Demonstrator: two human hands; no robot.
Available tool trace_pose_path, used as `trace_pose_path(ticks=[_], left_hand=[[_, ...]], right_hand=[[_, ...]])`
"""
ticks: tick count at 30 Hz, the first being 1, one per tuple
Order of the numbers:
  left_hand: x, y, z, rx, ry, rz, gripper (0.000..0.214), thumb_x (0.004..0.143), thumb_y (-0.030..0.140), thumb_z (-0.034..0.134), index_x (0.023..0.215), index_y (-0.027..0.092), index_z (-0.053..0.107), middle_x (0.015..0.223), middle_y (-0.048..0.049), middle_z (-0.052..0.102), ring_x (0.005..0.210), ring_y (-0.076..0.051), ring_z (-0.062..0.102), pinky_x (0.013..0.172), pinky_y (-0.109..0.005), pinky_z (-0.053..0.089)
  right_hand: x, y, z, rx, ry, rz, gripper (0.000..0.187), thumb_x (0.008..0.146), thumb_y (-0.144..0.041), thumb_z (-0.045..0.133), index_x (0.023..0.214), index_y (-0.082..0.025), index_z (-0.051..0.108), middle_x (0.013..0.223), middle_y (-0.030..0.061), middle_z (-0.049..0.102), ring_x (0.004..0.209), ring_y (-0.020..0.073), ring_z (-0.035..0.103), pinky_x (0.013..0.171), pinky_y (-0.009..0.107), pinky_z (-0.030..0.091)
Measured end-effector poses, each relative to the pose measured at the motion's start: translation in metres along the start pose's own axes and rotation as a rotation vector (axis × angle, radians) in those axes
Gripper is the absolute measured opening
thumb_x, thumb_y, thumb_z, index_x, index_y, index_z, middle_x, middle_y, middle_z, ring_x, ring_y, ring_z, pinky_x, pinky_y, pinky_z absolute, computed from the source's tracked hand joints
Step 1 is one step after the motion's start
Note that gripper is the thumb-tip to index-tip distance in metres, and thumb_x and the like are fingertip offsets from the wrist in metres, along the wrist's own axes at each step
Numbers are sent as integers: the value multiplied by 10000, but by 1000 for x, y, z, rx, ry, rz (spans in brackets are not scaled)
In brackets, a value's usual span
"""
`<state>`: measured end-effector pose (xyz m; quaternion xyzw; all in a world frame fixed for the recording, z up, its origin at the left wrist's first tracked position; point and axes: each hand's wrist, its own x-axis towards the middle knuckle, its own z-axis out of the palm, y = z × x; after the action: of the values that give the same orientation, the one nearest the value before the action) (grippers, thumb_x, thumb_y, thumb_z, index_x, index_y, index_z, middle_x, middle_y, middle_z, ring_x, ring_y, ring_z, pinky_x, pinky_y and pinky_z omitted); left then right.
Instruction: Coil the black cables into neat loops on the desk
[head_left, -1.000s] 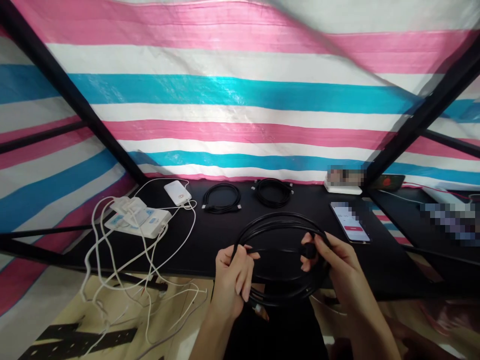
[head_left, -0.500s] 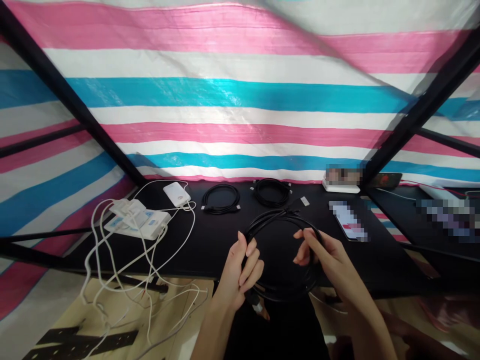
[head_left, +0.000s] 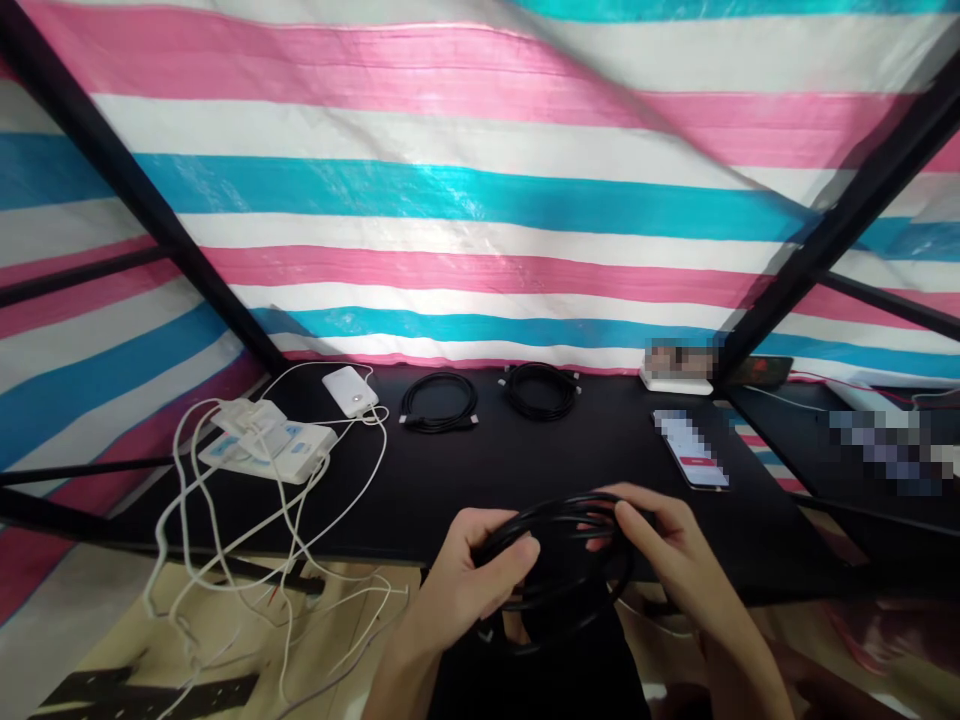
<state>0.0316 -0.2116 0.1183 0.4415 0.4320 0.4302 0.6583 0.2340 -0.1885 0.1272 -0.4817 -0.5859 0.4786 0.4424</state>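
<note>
A looped black cable [head_left: 559, 512] hangs between my two hands at the table's front edge, its lower loops dropping in front of my dark clothing. My left hand [head_left: 476, 575] grips the left side of the loops, thumb laid across the strands. On the other side, my right hand [head_left: 664, 530] pinches the upper right of the coil between thumb and fingers. A connector shows faintly below my left hand. Two more black cables lie coiled flat at the back: one coil [head_left: 441, 402] with light plug ends, and a thicker coil [head_left: 541, 391] to its right.
On the left of the black table [head_left: 390, 490] stand a white power strip [head_left: 304, 450] with tangled white cords and a white power bank [head_left: 349, 390]. A phone [head_left: 690, 450] lies at the right, before a white stand [head_left: 679, 382]. Striped sheeting [head_left: 465, 190] hangs behind.
The looped cable has come down and toward me, off the tabletop. My left hand has turned, its thumb now over the strands; my right fingers have closed on the coil.
</note>
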Motion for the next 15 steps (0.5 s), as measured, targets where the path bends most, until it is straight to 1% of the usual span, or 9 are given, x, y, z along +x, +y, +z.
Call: trace_pose_path(ticks=[2,4,6,7,8,10,12,14,15], left_hand=[[0,1,1,-36,77,19,442,677,522,700,902,163,572,377,132,315,330,-27,237,368,-183,160],[4,3,2,-52,113,21,417,679,470,717,912,158,568,391,128,337,349,-28,261,390,-187,186],[11,7,2,-62,114,12,447,679,460,720,953,152,549,404,124,366,368,-37,309,419,-191,237],[15,8,1,-51,82,3,459,679,465,717,963,150,541,410,119,385,384,-49,350,439,-197,274],[21,10,0,-17,39,-8,445,686,470,710,943,150,539,418,109,407,408,-64,395,466,-207,316],[33,9,-3,102,-47,-26,359,719,467,679,827,157,534,461,75,464,482,-88,477,542,-228,391],[47,2,-7,215,-77,-38,314,768,455,628,742,164,513,552,37,530,588,-103,541,612,-228,437],[61,-13,-11,243,-53,-76,317,806,483,558,801,168,522,656,17,562,649,-115,577,570,-207,460],[68,-23,-13,215,-42,-135,351,814,520,515,888,177,520,697,17,564,612,-117,583,484,-198,452]], right_hand=[[-1,3,0,25,-51,38,397,832,-522,546,702,-169,676,561,46,658,538,183,635,558,279,537],[-1,7,-2,55,-90,42,433,805,-557,562,613,-176,635,442,23,596,452,174,598,526,278,527],[0,13,-5,93,-103,65,432,766,-577,601,591,-182,606,381,-5,542,363,151,543,456,261,497],[2,16,-6,112,-90,91,436,754,-586,609,590,-183,596,360,-18,513,327,138,511,414,249,473],[4,20,-7,135,-59,118,448,747,-599,609,584,-183,583,340,-32,478,296,124,478,377,236,444],[11,31,-9,196,44,166,477,742,-624,598,572,-181,557,318,-58,411,265,99,421,337,216,401],[20,43,-11,266,158,218,495,722,-641,609,564,-177,544,322,-77,362,270,82,387,342,212,402],[31,54,-12,343,253,294,484,703,-634,638,599,-167,563,354,-86,353,305,70,381,369,202,416],[36,60,-12,383,272,334,470,695,-623,655,639,-162,582,382,-85,370,331,68,391,386,195,424]])
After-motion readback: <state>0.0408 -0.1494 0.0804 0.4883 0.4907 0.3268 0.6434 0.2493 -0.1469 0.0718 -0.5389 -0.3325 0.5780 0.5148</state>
